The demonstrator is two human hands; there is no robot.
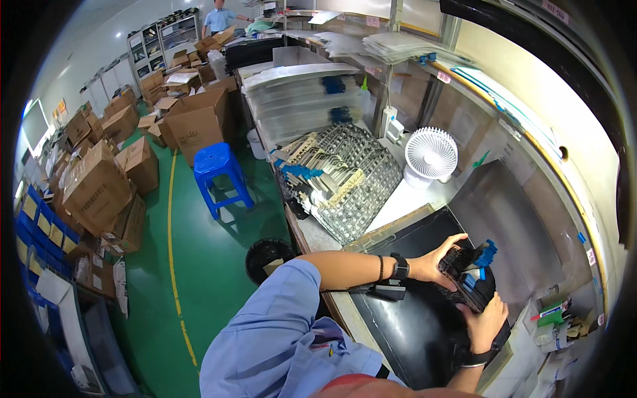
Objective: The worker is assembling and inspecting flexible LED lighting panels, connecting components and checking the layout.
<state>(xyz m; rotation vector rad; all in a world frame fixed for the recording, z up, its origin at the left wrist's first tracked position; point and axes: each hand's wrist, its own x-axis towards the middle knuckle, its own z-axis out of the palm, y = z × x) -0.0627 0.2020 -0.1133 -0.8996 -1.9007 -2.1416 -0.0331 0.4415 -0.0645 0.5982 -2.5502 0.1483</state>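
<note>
Over the black work mat [398,325], my two hands grip a dark, bulky assembly [468,278] with blue tape-like pieces on its top; I cannot make out its exact kind. My left hand [434,262] closes around its far left side, thumb toward me. On the near right side, my right hand [486,324] presses against it with the thumb up. A small dark block [388,292] lies beside my left wrist. Left of the fan, a tray of gridded cells [361,179] carries several pale strips with blue ends [312,174].
A white fan [431,154] stands behind the mat. Stacked clear trays [302,103] sit farther along the bench. A blue stool [217,176] and a black-lined bin [265,257] are on the green floor, with cardboard boxes [99,189] at left. Another person [219,21] stands far back.
</note>
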